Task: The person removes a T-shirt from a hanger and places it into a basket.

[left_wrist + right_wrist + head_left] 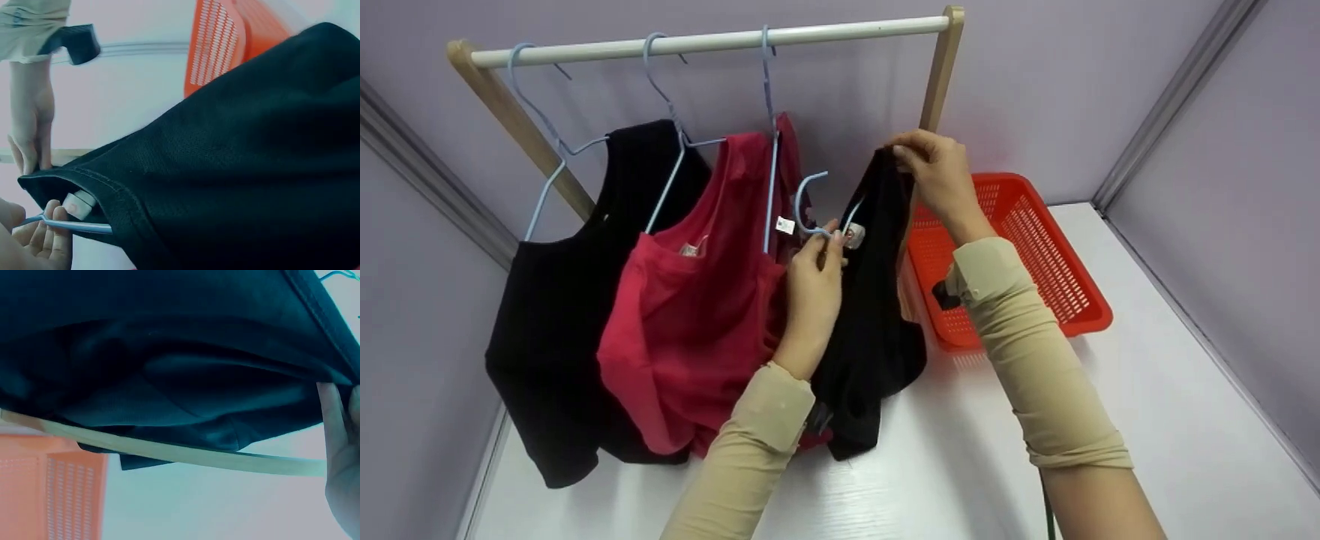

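Observation:
My left hand [815, 289] pinches a light blue wire hanger [802, 199] just below its hook. The hanger's lower part goes into the neck of a black sleeveless top [864, 322], where a white label [854, 235] shows. With thumb and fingers, my right hand [941, 176] pinches the top's shoulder, holding it up. In the left wrist view, the hanger arm [84, 226] runs inside the black neckline [121, 191]. Folds of the black cloth [185, 388] fill much of the right wrist view.
A rack with a white rail [712, 46] and wooden posts [941, 71] stands behind. On it hang a black top [562, 300], a red top [682, 315], and another hanger [770, 172] with reddish cloth. A red perforated basket [1054, 255] sits at right on the white table [1155, 390].

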Motion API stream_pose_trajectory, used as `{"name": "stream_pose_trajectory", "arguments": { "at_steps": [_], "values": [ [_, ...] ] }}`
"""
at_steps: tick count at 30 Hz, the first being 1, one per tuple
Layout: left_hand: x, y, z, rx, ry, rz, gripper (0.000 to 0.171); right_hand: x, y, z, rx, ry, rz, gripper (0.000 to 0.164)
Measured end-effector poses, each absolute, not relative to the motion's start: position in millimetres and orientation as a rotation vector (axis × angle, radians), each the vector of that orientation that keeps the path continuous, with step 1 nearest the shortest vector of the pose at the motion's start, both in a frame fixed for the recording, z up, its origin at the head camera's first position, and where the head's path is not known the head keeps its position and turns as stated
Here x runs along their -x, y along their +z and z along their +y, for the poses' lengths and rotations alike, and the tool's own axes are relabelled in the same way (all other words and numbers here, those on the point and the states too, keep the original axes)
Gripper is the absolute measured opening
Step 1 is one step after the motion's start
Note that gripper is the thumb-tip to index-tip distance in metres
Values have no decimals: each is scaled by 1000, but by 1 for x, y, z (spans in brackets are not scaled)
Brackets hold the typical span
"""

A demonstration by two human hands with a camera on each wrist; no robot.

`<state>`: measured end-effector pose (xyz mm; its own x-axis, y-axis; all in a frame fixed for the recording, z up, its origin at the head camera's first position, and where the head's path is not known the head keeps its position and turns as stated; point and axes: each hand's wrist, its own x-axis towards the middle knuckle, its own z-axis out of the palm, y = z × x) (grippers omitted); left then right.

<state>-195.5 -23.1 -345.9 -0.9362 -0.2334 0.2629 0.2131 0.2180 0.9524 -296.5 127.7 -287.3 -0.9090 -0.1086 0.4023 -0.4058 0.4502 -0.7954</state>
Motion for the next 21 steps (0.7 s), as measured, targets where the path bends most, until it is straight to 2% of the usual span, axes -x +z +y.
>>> {"name": "stream_pose_trajectory", "arguments": {
  "at_steps": [9,21],
  "values": [
    [185,-356,-30,18,-1457,-2268,29,299,-288,129,-454,1205,-2278,18],
    [170,-357,-47,-17,-1534,-2151,25,307,-294,138,-299,1207,-2324,17]
  ]
}}
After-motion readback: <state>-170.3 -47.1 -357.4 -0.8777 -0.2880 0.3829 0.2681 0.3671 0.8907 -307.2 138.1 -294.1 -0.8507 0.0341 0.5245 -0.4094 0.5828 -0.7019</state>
